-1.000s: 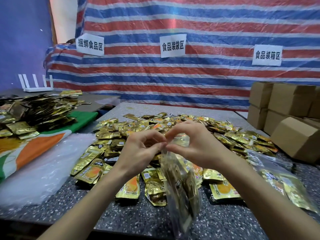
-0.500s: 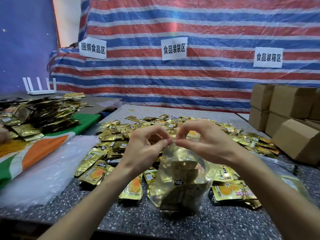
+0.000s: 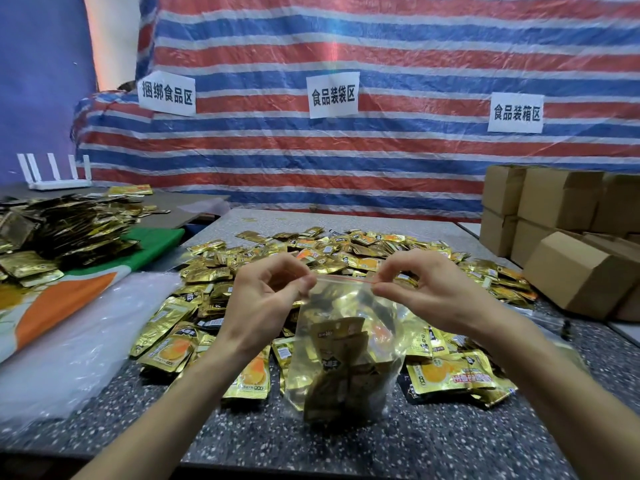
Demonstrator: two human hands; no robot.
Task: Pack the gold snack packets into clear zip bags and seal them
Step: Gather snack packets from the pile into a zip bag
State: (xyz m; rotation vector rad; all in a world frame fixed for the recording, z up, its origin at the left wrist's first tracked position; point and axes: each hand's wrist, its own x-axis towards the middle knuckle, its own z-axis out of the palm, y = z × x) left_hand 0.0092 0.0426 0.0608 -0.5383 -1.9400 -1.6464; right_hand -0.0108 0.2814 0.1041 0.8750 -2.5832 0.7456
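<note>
On the near side of the clear zip bag stuffed with gold packets, the speckled grey stone counter lies bare. Beyond it and on both sides spreads a loose heap of gold foil snack packets. Stacked brown cardboard boxes block its far right; a crinkled clear plastic sheet covers its left.

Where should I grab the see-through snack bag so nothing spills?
Probably its flat zip strip on top, pinched at each end from the sides, as the left hand and right hand do. The clear zip bag hangs upright with packets sagging low, leaving that edge free.
</note>
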